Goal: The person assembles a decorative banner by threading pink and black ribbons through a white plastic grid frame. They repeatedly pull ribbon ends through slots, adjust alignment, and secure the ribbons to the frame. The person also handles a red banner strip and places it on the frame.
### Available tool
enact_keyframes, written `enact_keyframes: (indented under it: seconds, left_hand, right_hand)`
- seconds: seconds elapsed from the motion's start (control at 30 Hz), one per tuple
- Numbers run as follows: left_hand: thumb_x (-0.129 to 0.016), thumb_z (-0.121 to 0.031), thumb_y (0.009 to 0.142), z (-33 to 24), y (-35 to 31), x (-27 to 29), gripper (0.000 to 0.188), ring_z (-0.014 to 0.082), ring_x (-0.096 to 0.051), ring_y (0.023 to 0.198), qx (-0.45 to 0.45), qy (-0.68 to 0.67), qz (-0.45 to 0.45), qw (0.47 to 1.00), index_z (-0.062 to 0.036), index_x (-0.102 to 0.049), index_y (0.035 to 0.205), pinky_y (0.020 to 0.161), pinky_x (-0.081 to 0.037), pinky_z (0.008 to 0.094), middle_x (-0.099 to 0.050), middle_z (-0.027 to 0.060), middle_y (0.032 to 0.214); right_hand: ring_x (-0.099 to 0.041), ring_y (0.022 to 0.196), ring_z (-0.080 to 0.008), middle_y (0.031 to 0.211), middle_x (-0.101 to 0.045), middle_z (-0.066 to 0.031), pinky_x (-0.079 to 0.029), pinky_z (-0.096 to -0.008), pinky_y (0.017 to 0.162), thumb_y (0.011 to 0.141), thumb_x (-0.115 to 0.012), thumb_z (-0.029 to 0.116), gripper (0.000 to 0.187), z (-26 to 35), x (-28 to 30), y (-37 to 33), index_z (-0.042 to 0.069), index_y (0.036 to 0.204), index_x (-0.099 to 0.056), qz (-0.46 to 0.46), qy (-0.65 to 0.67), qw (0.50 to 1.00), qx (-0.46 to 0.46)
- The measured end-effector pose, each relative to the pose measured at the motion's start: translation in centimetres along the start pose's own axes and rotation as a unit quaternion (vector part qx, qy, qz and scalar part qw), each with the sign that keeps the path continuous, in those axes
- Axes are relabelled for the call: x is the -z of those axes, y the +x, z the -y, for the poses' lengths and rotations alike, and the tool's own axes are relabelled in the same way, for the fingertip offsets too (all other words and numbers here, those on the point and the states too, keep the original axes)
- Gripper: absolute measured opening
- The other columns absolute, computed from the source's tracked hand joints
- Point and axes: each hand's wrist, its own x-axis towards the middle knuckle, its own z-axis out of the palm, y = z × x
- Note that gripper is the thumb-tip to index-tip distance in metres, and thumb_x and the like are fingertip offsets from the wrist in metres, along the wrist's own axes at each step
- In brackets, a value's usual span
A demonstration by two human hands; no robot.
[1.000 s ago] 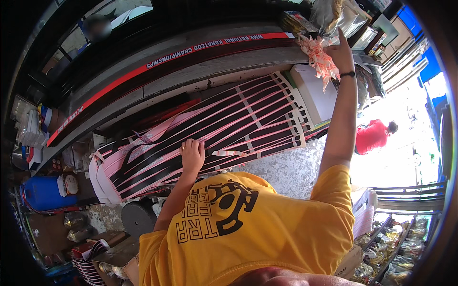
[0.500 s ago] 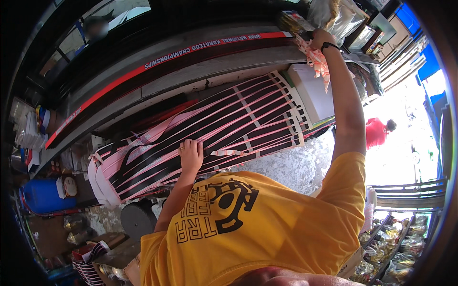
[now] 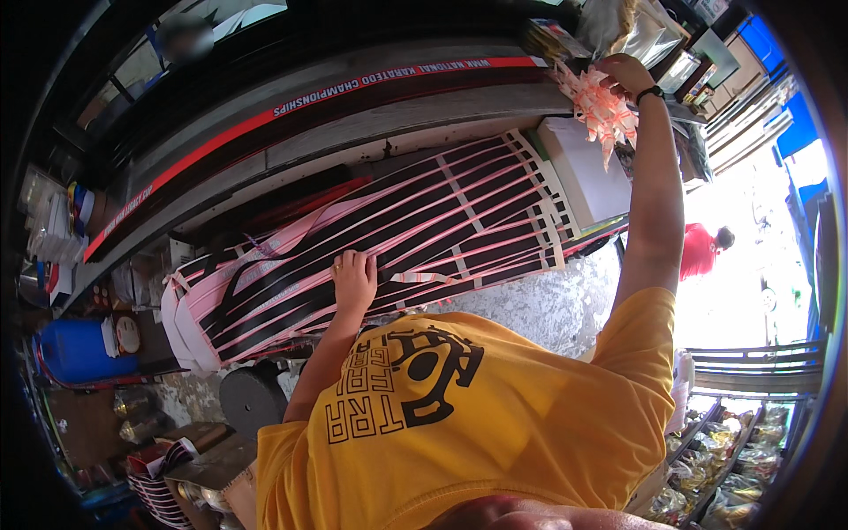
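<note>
The left hand [image 3: 355, 278] lies flat and open on the big pink-and-black striped woven mat [image 3: 397, 238], near the middle of the picture. Up at one o'clock, the right hand [image 3: 625, 75] is closed on a bunch of pink-and-white curly ribbon [image 3: 596, 110] — reaching so far, it could tug too hard and snap a strip, or the mat could slide if the flat hand lifts.

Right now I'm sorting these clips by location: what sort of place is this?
Probably an open-air market stall or street-side shop. The left hand rests on a pink-strapped counter, the right hand grips hanging pink ribbons, and packed goods line racks nearby.
</note>
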Motion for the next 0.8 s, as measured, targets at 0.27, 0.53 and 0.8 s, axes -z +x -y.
enact_keyframes:
  seconds: [0.27,0.53,0.8]
  left_hand:
    - [-0.058,-0.025,0.092,0.0,0.0,0.0,0.017,0.0329,-0.052,0.09,0.005,0.008,0.012,1.0,-0.0075,-0.055,0.091,0.08,-0.041,0.0469,-0.054,0.0105,0.095]
    - [-0.061,-0.027,0.09,0.0,0.1,-0.2,0.018,0.031,-0.052,0.088,-0.014,0.02,-0.014,1.0,-0.0093,-0.056,0.088,0.077,-0.041,0.0446,-0.052,0.0094,0.091]
    - [-0.06,-0.033,0.091,0.3,-0.2,0.0,0.022,0.0295,-0.05,0.092,-0.003,-0.024,0.019,1.0,-0.0109,-0.057,0.088,0.08,-0.038,0.0455,-0.052,0.0071,0.093]
  right_hand:
    - [-0.059,0.054,-0.0094,0.079,-0.064,-0.0032,-0.046,-0.0227,0.046,0.091,-0.063,0.032,0.032,-1.2,2.8,-2.9,0.007,0.112,-0.062,-0.078,0.222,0.97,0.054]
    - [-0.053,0.072,-0.0043,0.091,-0.061,0.0011,-0.038,-0.0179,0.054,0.094,-0.057,0.026,0.032,0.2,-2.4,-10.6,0.006,0.121,-0.059,0.062,0.398,0.888,0.222]
    - [-0.065,0.088,-0.0288,0.093,-0.066,-0.0131,-0.053,-0.037,0.077,0.082,-0.071,0.036,0.034,-3.2,-31.4,-24.9,0.008,0.103,-0.068,0.305,-0.028,0.894,0.327]
